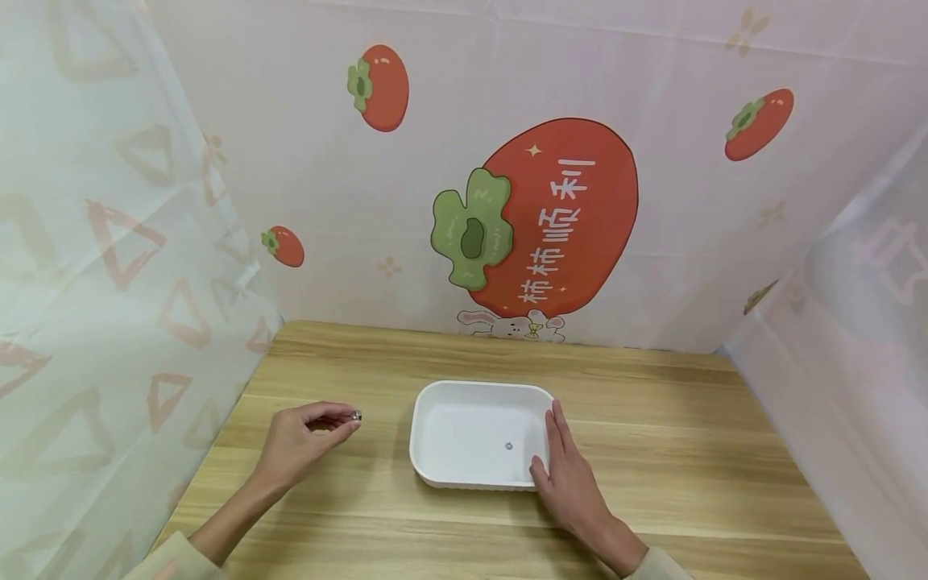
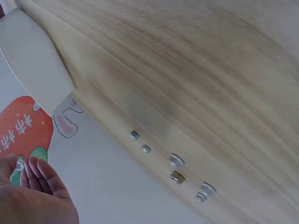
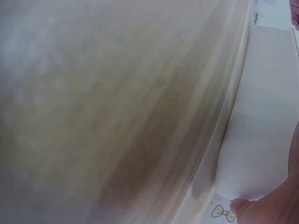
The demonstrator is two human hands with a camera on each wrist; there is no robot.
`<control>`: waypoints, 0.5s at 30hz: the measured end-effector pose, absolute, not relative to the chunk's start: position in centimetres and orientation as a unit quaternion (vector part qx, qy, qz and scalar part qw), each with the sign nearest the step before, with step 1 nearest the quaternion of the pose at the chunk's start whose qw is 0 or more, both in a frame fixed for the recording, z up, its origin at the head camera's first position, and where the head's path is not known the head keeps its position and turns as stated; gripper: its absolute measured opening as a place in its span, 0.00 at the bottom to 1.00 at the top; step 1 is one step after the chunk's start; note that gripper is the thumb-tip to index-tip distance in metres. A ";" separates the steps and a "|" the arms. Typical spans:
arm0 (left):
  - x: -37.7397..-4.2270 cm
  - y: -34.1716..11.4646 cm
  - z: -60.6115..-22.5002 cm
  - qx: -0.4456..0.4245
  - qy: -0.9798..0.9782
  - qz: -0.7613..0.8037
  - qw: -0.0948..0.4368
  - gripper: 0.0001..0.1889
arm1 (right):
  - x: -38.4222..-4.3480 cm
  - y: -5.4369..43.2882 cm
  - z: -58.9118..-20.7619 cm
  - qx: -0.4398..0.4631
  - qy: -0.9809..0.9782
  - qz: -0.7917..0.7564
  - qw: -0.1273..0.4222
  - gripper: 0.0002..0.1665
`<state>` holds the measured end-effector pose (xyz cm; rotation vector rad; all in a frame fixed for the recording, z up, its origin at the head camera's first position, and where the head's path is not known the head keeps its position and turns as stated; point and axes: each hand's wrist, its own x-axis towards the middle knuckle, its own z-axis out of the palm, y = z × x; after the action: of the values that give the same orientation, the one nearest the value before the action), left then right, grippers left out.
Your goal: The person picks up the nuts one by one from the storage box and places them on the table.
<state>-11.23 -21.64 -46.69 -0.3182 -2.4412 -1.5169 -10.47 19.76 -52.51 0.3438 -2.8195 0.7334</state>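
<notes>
My left hand (image 1: 300, 443) pinches a small metal nut (image 1: 357, 416) between thumb and fingertips, raised left of a white tray (image 1: 464, 486). In the left wrist view the nut (image 2: 19, 165) is partly covered by the fingers of that hand (image 2: 39, 196). My right hand (image 1: 573, 479) holds the tray's right side near the front corner, thumb over the rim and fingers stretched along the side wall. One small metal nut (image 1: 509, 445) lies on the tray floor, right of centre. The right wrist view shows the outer tray wall (image 3: 257, 107) beside the right hand (image 3: 273, 205).
Several metal nuts of different sizes, among them a larger nut (image 2: 176, 160) and a yellowish nut (image 2: 177, 177), lie on the wooden table (image 1: 696, 467) in the left wrist view. Printed cloth (image 1: 326, 177) rises behind the table and along both sides.
</notes>
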 end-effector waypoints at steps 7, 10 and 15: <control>-11.4 -23.4 -47.5 -0.096 -0.855 -0.492 0.135 0.07 | -10.4 19.8 -52.6 0.116 -0.955 0.250 0.106 0.45; -11.5 -23.9 -47.8 -0.094 -0.859 -0.484 0.138 0.08 | -10.5 19.8 -52.6 0.116 -0.956 0.250 0.106 0.45; -11.4 -24.8 -48.0 -0.096 -0.862 -0.476 0.142 0.08 | -10.5 19.7 -52.6 0.115 -0.956 0.250 0.103 0.45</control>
<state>-11.44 -24.83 -47.98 -0.2760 -2.4879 -1.3746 -10.54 19.70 -52.62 0.3379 -2.8202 0.7369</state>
